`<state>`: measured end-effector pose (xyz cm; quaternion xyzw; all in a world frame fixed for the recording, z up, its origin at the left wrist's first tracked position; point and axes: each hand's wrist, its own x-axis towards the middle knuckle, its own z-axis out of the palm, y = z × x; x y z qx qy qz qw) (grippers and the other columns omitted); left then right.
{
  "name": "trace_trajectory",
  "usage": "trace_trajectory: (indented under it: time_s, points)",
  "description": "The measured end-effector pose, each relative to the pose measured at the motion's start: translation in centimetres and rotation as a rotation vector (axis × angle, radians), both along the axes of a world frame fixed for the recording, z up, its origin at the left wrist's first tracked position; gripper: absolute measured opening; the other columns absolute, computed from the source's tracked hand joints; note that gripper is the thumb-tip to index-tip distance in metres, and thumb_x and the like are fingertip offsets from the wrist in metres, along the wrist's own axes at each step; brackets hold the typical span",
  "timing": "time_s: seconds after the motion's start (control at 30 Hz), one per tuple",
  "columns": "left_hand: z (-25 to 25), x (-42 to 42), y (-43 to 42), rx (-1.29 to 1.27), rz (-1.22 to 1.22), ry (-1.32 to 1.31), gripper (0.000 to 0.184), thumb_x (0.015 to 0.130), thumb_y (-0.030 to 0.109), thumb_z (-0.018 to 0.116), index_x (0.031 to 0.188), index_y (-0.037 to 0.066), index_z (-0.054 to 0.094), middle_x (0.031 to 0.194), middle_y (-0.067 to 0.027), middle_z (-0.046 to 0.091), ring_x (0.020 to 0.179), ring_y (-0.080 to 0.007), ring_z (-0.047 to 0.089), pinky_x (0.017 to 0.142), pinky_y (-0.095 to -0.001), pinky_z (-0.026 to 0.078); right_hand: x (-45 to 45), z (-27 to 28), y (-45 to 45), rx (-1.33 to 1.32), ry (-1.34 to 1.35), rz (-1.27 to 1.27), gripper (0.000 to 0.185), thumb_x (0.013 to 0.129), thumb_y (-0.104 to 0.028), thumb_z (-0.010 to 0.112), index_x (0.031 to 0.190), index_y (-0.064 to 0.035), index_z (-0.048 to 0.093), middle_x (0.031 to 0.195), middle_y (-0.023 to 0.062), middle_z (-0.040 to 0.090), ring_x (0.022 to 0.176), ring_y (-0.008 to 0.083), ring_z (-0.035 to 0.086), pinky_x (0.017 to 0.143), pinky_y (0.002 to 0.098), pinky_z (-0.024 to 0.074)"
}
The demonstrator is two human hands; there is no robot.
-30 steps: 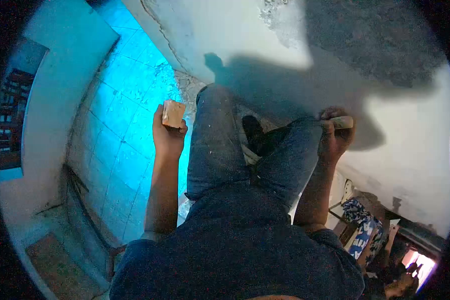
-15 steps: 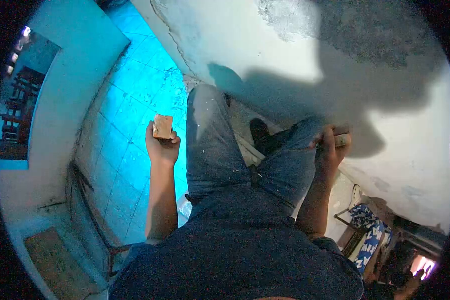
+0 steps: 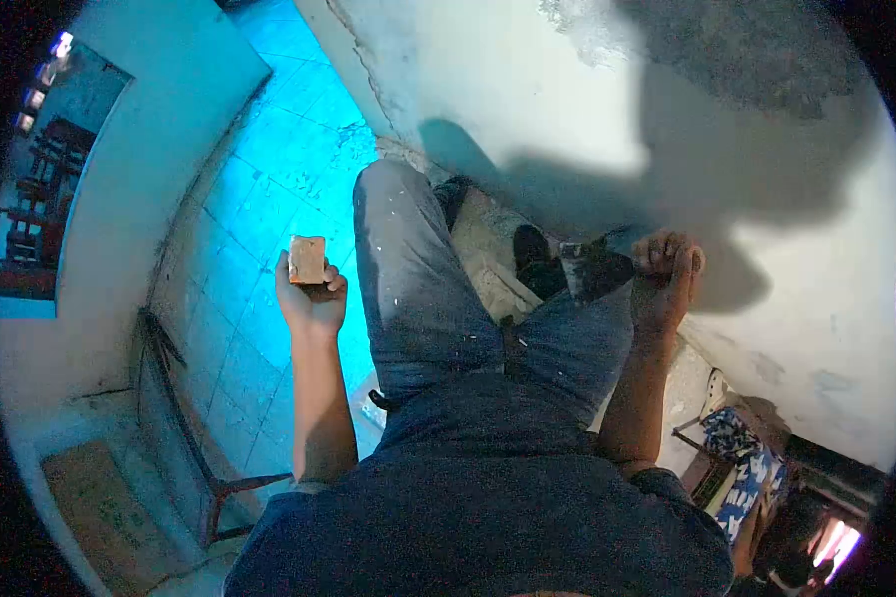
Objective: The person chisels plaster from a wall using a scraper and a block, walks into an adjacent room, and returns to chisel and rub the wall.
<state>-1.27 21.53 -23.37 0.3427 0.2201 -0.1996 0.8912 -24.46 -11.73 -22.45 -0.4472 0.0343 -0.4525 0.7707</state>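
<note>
My left hand (image 3: 312, 298) is palm up over the blue-lit floor, fingers curled round a small tan rectangular block (image 3: 308, 260) with darker, worn edges. What the block is made of, I cannot tell. My right hand (image 3: 662, 274) is closed near the white wall, above my right knee. A pale edge shows beside its fingers, but what it holds is mostly hidden. Just left of that hand is a dark, greyish piece (image 3: 595, 271); whether the hand touches it, I cannot tell. Between the hands are my legs in paint-flecked jeans (image 3: 408, 249).
The white wall (image 3: 558, 99) has rough, peeling patches and carries my shadow. Tiled floor (image 3: 259, 229) runs along the left. A metal-framed piece of furniture (image 3: 204, 478) stands lower left, and a blue-and-white patterned cloth (image 3: 742, 497) lies lower right.
My left hand has shifted slightly left with the block. My right hand has turned, its fingers now curled upward, and the grey thing in it is hidden. The dark piece beside it now shows.
</note>
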Motion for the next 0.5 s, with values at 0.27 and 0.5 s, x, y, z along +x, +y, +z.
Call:
trace_trajectory:
  time_s: [0.27,0.5]
  points:
    - [-0.7,-0.6,1.8,0.034,0.012,0.004,0.035,0.093,0.042,0.045,0.098,0.010,0.058,0.075,-0.0039,0.057,0.051,-0.0169,0.047,0.043,-0.0285,0.035,2.2,2.1,-0.4,-0.223,0.193,-0.133,0.014,0.094,-0.018,0.054,0.087,-0.0063,0.050,0.071,0.0040,0.051,0.055,0.0137,0.047,0.048,0.0289,0.0415]
    - [0.4,-1.3,-0.2,0.025,0.002,0.043,0.032,0.093,0.041,0.045,0.095,0.013,0.060,0.072,-0.0018,0.059,0.047,-0.0153,0.047,0.041,-0.0278,0.036,8.2,9.5,-1.2,-0.458,0.006,-0.359,0.022,0.096,-0.017,0.047,0.076,-0.0099,0.042,0.057,-0.0001,0.035,0.045,0.0089,0.029,0.042,0.0273,0.0287]
